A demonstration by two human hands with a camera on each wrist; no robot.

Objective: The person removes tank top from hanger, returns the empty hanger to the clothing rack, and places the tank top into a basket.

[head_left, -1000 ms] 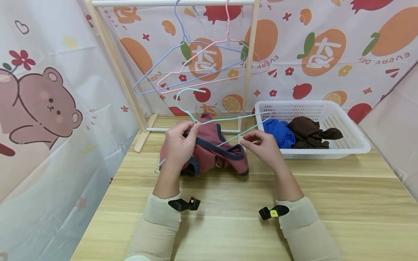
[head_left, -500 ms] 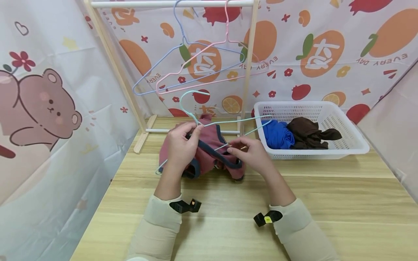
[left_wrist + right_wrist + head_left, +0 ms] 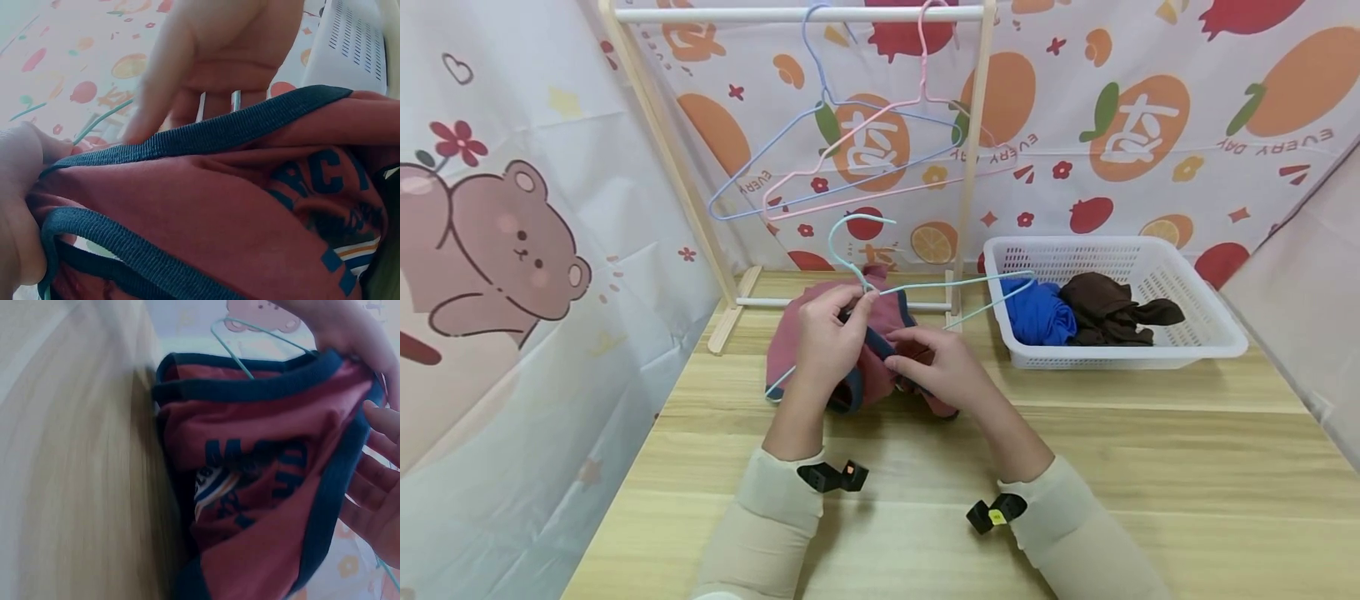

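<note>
My left hand (image 3: pixel 835 333) pinches a dusty-red tank top (image 3: pixel 793 342) with navy trim together with a mint-green hanger (image 3: pixel 955 284) just under its hook. One end of the hanger pokes out at lower left by the top; the other reaches right, in front of the basket. My right hand (image 3: pixel 951 371) holds the navy edge of the opening, thumb on the near side and fingers behind, as the left wrist view shows. Dark lettering and a striped print show on the cloth (image 3: pixel 262 556) in the right wrist view. Part of the hanger is hidden by hands and cloth.
Behind the hands stands a wooden rack (image 3: pixel 662 142) with a blue hanger (image 3: pixel 767 146) and a pink hanger (image 3: pixel 850 125) on its white rail. A white basket (image 3: pixel 1120 354) at right holds blue cloth (image 3: pixel 1037 312) and brown cloth (image 3: pixel 1105 304). All stand on a wooden table (image 3: pixel 1150 467).
My right hand has moved left from beside the hanger's right part to the tank top's navy edge and taken hold. The left hand, hanger and top have shifted slightly right.
</note>
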